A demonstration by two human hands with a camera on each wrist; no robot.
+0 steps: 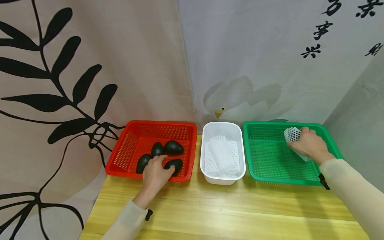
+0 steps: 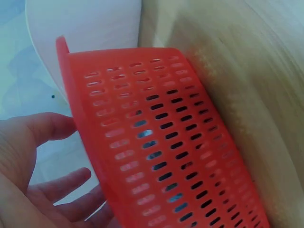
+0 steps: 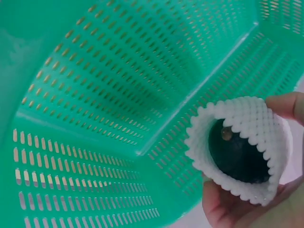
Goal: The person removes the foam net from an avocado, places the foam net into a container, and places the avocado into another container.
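My left hand [image 1: 156, 171] reaches over the front rim of the red basket [image 1: 120, 171], its fingers spread among several dark avocados. The thumb lies beside the right-hand avocado [image 1: 177, 165], and another avocado [image 1: 143, 163] is just left of the hand. In the left wrist view the basket wall [image 2: 156, 118] hides the fingertips. Over the green basket [image 1: 270, 181], my right hand [image 1: 313, 145] holds a white foam net sleeve [image 1: 291, 135]. The right wrist view shows a dark avocado [image 3: 237, 154] inside this sleeve, which thumb and fingers grip from the side.
Between the two baskets stands a white bin [image 1: 222, 181] with white foam net sleeves [image 1: 223, 155] in it. All three containers are on a wooden table [image 1: 228, 210], backed by a printed curtain [image 1: 150, 66].
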